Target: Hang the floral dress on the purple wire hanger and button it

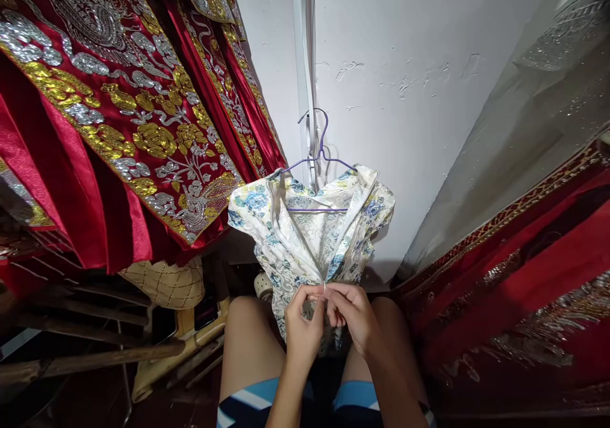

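- Two bare hands met at the front of a flowered dress [290, 256], at the low end of its open V.
- The left hand [304, 320] pinched the edge of the dress between thumb and forefinger.
- The right hand [353, 314] pinched the same spot, its fingertips touching the left's, its other fingers curled under.
- The dress, cream with blue flowers and short sleeves, was on a purple hanger [323, 141], whose bar crossed the V.
- Above the dress, the hanger's hook was at a white strip [301, 53] on a pale wall [391, 129].
- Up and left of the dress hung a red drape [155, 141] covered in gold and silver sequins.
- Right of the dress, a greyish sheet [505, 142] stood above red cloth [538, 294] with gold trim.
- Either side of the dress's lower part were bare thighs [250, 339], in blue shorts [255, 393].
- Low and left of the dress lay wooden poles [109, 357]; a pale shoe [262, 284] was just beside it.
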Demonstrator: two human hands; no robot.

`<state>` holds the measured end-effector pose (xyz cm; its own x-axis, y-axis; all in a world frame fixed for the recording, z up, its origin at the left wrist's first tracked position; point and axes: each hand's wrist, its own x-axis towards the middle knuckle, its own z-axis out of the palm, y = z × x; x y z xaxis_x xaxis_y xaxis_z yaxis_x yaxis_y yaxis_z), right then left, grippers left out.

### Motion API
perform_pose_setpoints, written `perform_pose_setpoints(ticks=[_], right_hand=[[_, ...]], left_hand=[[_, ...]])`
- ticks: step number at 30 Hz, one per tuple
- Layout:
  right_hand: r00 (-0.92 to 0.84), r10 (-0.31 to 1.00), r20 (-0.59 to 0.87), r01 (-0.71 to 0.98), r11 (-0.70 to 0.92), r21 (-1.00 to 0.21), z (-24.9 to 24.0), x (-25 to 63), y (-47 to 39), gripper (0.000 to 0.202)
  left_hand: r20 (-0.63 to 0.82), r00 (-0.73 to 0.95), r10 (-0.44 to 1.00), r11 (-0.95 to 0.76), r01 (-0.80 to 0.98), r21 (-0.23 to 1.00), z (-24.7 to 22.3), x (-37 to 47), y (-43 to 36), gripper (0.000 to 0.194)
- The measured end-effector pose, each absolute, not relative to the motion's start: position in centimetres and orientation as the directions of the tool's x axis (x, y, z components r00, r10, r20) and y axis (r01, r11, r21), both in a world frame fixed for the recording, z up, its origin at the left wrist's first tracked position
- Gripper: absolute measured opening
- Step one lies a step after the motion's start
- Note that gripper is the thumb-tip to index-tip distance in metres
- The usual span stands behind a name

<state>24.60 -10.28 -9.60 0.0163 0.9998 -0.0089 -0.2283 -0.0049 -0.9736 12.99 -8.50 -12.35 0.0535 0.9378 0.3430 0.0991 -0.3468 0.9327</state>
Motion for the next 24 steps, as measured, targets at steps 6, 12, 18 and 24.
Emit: perform_pose_setpoints(ticks=[6,12,18,24], right_hand=[[0.071,0.997,0.007,-0.25,0.024,-0.968,-8.3,25.8,-9.2,0.03],[0.082,0.996,0.034,-0.293,0.056,-0.954,-6.6,26.5,-8.1,0.033],[0.072,0.993,0.091,-0.249,0.106,-0.963,-4.3,25.5,-7.0,0.032],[0.143,0.977,0.161,-0.245,0.192,-0.95,-2.8,25.1,-5.8,0.031]], left_hand=[[0.318,0.079,0.945,-0.324,0.08,0.943,-12.3,13.3,-8.7,0.015],[0.272,0.127,0.954,-0.271,-0.022,0.962,-12.3,13.0,-9.0,0.02],[0.24,0.153,0.959,-0.227,-0.102,0.969,-12.7,12.7,-8.9,0.024],[0.26,0.143,0.955,-0.257,-0.039,0.966,-13.0,12.7,-9.0,0.025]])
